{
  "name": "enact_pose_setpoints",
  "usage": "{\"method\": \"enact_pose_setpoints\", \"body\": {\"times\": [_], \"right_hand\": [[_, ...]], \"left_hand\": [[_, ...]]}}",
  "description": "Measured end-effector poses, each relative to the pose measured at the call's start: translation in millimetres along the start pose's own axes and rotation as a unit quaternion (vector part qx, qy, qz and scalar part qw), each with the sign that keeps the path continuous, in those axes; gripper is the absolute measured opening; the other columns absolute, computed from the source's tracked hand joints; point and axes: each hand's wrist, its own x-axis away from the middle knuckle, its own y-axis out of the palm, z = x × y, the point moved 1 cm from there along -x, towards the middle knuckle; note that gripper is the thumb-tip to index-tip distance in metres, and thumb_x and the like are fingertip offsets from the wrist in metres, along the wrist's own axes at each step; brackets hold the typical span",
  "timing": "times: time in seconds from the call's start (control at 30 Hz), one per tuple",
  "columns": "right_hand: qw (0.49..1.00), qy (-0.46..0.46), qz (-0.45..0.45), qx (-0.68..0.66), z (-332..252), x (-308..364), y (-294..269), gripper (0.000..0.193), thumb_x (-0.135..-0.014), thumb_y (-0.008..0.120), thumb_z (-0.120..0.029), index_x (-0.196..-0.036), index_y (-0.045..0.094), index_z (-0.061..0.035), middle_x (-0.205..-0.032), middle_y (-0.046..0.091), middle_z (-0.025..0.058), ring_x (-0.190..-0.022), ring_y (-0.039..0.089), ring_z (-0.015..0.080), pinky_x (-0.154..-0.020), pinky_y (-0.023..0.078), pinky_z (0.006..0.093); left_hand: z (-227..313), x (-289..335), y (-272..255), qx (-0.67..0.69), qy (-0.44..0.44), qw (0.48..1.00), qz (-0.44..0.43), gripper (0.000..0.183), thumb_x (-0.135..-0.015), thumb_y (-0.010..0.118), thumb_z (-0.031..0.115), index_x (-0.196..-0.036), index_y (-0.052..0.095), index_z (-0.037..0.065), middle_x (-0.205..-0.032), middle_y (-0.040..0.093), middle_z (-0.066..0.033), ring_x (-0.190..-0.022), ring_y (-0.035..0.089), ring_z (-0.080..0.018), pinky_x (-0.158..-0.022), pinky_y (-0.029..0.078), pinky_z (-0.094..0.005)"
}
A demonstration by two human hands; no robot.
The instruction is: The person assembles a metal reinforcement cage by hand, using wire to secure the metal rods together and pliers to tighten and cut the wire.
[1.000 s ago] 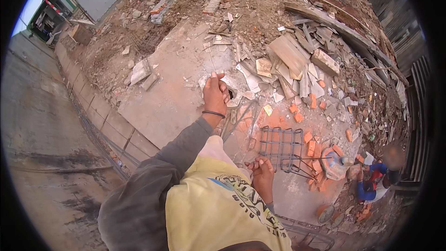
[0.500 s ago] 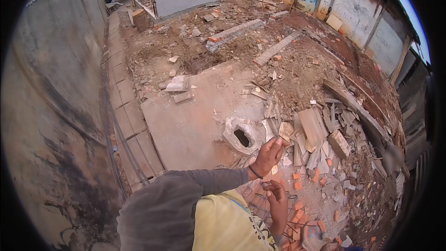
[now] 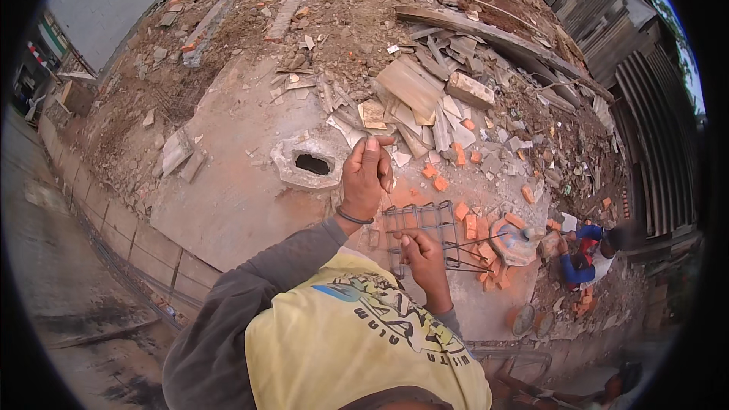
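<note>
The left hand (image 3: 364, 182) is at eleven o'clock from the right hand (image 3: 425, 262), maybe close so they can work together. Fingers on both curl in; I can't tell if they pinch anything. The metal cage (image 3: 424, 225), at four o'clock from the left hand, lies on the ground (image 3: 490, 311), perhaps to stay steady.

Hands (image 3: 363, 182) before steel-bar cage (image 3: 425, 226); orange bricks (image 3: 471, 226) alongside.

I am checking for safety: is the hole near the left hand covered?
No, the hole is open and dark within its pale rim, left of the left hand.
</note>
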Motion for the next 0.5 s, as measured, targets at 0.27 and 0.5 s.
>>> {"method": "enact_pose_setpoints", "body": {"times": [0.27,0.5], "right_hand": [[0.996,0.001,0.038,0.078,-5.7,-44.3,30.9,0.017,-0.093,0.060,-0.013,-0.102,0.067,-0.0016,-0.080,0.061,0.0058,-0.070,0.055,0.0130,-0.066,0.045,0.0285],[0.964,-0.042,0.164,0.206,4.1,-70.8,33.8,0.006,-0.086,0.065,-0.006,-0.090,0.064,-0.0018,-0.101,0.063,0.0108,-0.098,0.059,0.0215,-0.087,0.044,0.0333]], "left_hand": [[14.8,-65.6,-30.3,0.097,-0.048,0.992,-0.067,0.038,-0.104,0.040,0.035,-0.108,0.057,0.001,-0.064,0.042,0.0019,-0.048,0.040,-0.0069,-0.044,0.038,-0.0224],[33.9,-164.1,-52.9,0.309,-0.141,0.939,-0.052,0.036,-0.103,0.040,0.034,-0.102,0.059,0.003,-0.056,0.034,0.0038,-0.041,0.028,-0.0076,-0.039,0.029,-0.0246]]}}
